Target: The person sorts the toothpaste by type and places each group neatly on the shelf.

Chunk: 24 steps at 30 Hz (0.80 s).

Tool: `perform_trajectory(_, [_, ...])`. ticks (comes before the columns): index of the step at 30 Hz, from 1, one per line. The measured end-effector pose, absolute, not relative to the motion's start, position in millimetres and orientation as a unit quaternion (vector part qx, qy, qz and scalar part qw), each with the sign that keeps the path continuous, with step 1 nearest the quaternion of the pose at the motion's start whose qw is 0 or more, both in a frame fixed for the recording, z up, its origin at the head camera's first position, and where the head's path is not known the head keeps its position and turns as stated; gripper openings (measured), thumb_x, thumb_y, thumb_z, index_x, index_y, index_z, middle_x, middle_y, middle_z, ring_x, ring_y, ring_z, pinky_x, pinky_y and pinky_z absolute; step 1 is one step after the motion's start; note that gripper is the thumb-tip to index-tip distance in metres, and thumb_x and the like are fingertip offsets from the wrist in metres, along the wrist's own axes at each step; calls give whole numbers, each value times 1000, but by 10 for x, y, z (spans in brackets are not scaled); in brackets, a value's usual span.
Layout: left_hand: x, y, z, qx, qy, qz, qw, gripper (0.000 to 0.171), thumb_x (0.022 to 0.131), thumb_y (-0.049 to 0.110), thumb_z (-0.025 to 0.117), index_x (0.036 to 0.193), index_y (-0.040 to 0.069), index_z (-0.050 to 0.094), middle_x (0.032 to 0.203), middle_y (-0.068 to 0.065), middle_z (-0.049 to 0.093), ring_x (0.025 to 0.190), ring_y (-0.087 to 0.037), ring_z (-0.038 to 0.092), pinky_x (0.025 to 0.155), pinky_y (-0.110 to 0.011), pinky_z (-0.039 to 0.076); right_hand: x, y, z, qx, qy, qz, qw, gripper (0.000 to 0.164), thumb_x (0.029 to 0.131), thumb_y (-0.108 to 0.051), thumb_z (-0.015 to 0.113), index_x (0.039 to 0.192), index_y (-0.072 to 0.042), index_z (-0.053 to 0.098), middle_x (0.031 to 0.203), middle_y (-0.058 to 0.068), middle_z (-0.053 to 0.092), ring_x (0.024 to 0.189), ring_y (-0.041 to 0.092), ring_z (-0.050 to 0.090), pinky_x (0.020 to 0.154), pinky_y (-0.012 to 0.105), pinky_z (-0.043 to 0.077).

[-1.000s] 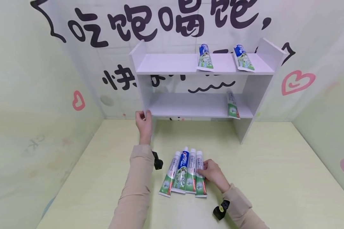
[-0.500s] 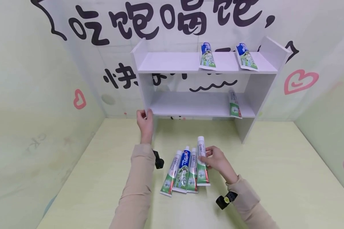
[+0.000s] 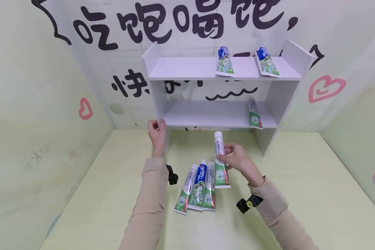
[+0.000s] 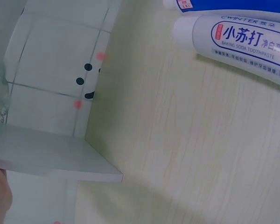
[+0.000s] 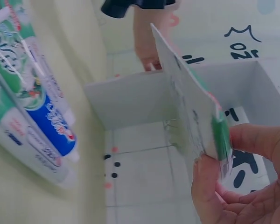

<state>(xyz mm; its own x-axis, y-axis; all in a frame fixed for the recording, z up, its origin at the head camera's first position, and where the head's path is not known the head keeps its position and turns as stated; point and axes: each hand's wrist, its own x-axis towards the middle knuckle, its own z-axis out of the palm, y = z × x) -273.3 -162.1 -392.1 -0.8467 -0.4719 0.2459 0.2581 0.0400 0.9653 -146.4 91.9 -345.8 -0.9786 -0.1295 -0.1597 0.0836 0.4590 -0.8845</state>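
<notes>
My right hand [image 3: 237, 160] pinches a white-and-green toothpaste tube [image 3: 222, 175], thumb in front and fingers behind, white cap pointing toward the shelf. The right wrist view shows this tube [image 5: 189, 100] nearly edge-on between thumb and fingers. At the left, my left hand [image 3: 157, 138] grips the front edge of the white shelf unit's side panel [image 3: 157, 104]. Three tubes lie side by side on the table below: a white-and-green one [image 3: 186, 191], a blue-and-green one [image 3: 199, 185] and another white-and-green one [image 3: 209, 185].
Two blue-and-green tubes, one near the middle [image 3: 225, 62] and one at the right [image 3: 267, 62], lie on the top shelf. A white-and-green tube [image 3: 255, 114] lies on the lower shelf's right end. Walls flank the table [image 3: 315, 180] on both sides.
My right hand has lifted the rightmost white-and-green toothpaste tube off the row and carried it forward toward the shelf. The left hand keeps its grip on the side panel.
</notes>
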Motion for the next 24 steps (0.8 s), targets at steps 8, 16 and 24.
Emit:
perform_trajectory(8, [-2742, -1643, -3930, 76, -677, -687, 253, 13, 92, 19, 50, 89, 10, 42, 90, 3, 45, 90, -13, 43, 75, -25, 40, -1644, 1005, -3131, -2, 862, -497, 98, 57, 86, -13, 59, 132, 6, 32, 116, 22, 46, 84, 22, 56, 64, 24, 52])
perform_trajectory(16, [-2753, -1656, -3913, 71, -671, -695, 250, 14, 92, 20, 50, 88, 10, 41, 91, 2, 44, 90, -14, 43, 76, -26, 39, -1856, 1087, -2959, -11, 864, -494, 94, 55, 89, -14, 55, 132, 8, 29, 117, 22, 45, 87, 21, 54, 68, 25, 51])
perform_trajectory(24, [-2690, -1635, -3876, 91, -680, -689, 234, 15, 92, 22, 50, 92, 9, 41, 94, 2, 44, 92, -13, 43, 77, -25, 41, -2075, 1145, -2869, 20, 867, -487, 102, 55, 89, -17, 53, 134, 6, 30, 120, 22, 47, 89, 22, 53, 70, 26, 49])
